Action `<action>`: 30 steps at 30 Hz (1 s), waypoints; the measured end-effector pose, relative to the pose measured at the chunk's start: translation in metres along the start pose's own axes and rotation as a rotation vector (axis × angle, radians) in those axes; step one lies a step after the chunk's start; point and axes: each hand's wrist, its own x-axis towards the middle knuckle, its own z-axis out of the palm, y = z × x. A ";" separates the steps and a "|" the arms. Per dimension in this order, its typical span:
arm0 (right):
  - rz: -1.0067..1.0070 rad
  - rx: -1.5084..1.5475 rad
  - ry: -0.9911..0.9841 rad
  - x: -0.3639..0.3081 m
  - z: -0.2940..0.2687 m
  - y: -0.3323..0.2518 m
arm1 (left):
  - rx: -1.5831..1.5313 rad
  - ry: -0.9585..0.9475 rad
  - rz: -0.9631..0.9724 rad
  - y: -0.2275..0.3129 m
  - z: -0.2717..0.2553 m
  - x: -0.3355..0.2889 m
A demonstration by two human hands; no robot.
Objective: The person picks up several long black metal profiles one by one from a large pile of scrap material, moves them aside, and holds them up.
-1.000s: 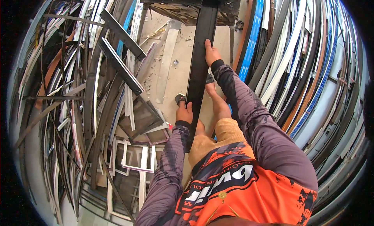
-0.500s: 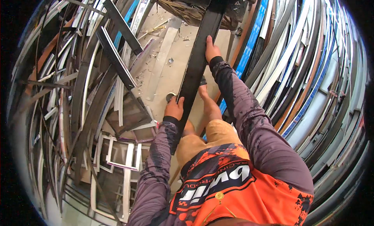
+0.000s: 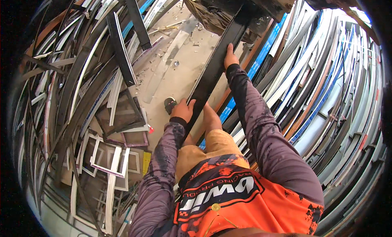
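Note:
A long black metal profile [image 3: 210, 75] slants away in front of my body, its near end passing beside my thigh. My left hand [image 3: 183, 111] is closed round its left edge near my legs, thumb on top. Farther along, my right hand [image 3: 231, 58] grips the right edge, thumb laid along the upper face. The far end of the profile reaches a dark, worn bench or machine [image 3: 261, 6]; what its tip rests on is hidden there. The fingers under the profile are out of sight.
Stacked long profiles [image 3: 318, 94] fill the right side, with a blue-wrapped strip [image 3: 261, 53] nearest me. On the left lie piled offcuts [image 3: 77, 73], a black piece [image 3: 121, 49] and white frames [image 3: 109, 165]. Scraps and shavings litter the tan floor [image 3: 163, 84]. Brown sheeting [image 3: 208, 16] hangs under the bench.
The view has shifted, showing more of the bench at the top. My left foot now shows more, farther forward and left. Both hands keep their hold on the black profile.

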 end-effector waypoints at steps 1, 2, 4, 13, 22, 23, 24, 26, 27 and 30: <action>0.018 0.023 -0.020 -0.004 0.005 -0.001 | 0.013 -0.002 -0.020 -0.004 0.000 -0.001; 0.006 -0.002 -0.003 -0.006 0.006 -0.001 | 0.024 -0.007 -0.032 -0.004 0.000 -0.001; -0.019 -0.050 0.028 -0.008 0.009 -0.002 | 0.028 -0.021 -0.055 -0.004 -0.003 -0.002; 0.013 -0.127 0.012 -0.005 0.009 -0.001 | -0.026 -0.010 -0.034 0.001 -0.012 -0.005; -0.013 -0.029 0.050 -0.006 -0.003 -0.004 | -0.035 -0.014 -0.015 0.011 -0.013 -0.003; -0.012 -0.041 0.047 -0.009 0.001 -0.006 | -0.029 -0.014 -0.029 0.009 -0.014 -0.004; -0.010 -0.053 0.044 -0.012 0.004 -0.006 | -0.028 -0.013 -0.036 0.005 -0.014 -0.005; -0.017 -0.076 0.056 -0.010 0.006 -0.004 | -0.029 -0.021 -0.039 0.004 -0.013 -0.006; -0.024 -0.087 0.071 -0.005 0.004 -0.001 | -0.027 -0.015 -0.038 0.007 -0.012 -0.006; -0.040 -0.056 0.060 -0.004 0.006 0.005 | -0.023 0.012 -0.036 0.006 -0.010 -0.012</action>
